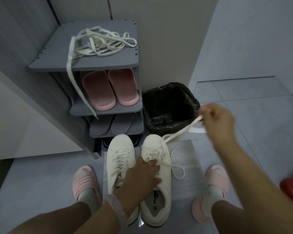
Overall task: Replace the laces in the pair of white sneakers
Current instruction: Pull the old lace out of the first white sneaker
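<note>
Head view: shoe rack with spare laces up top, white sneakers on the floor below. Left hand presses flat on the right-side sneaker; right hand pinches its lace, unthreading. Next, I'd say, pull it through the remaining eyelets.

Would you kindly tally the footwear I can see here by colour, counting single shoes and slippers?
White sneakers: 2, one beside the other
Pink slippers on the rack: 2
Pink slippers on the feet: 2
Grey slippers: 2
Total: 8

White sneakers side by side, upright
</note>
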`<state>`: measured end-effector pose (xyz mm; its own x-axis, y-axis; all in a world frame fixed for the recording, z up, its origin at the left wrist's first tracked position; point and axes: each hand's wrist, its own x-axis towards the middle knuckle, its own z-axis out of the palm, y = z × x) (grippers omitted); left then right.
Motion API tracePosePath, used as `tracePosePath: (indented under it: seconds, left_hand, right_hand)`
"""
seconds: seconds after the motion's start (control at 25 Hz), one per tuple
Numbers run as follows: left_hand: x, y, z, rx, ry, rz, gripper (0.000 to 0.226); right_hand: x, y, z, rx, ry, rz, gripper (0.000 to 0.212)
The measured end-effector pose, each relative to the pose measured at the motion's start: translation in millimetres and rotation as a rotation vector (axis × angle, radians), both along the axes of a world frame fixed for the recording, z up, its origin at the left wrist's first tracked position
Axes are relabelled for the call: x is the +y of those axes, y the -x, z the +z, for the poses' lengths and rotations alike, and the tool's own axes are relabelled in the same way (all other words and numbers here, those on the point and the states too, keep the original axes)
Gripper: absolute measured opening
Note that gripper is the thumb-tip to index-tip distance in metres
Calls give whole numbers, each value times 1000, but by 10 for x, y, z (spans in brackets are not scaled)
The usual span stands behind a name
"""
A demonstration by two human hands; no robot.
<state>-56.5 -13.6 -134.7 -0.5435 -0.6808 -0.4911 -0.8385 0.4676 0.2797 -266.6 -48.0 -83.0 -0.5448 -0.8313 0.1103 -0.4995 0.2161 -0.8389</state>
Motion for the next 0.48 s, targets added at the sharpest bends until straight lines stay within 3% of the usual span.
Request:
tracePosePath:
  seconds: [0.08, 0.2, 0.28, 0.48]
  left_hand:
    - [5, 8, 7, 17, -6, 10, 49]
    - [-7, -10, -3, 26, -10, 29, 49]
    - [-3, -5, 5, 26, -6, 33, 49]
    - [-1, 1, 37, 15, 11, -5, 47]
  right_hand:
    - [17, 233, 202, -35, -5, -17, 20]
    - [136, -22, -33, 308, -416, 481, 19]
    - [214, -294, -327, 472, -561, 722, 29]
    - [263, -584, -602, 699, -593, 701, 38]
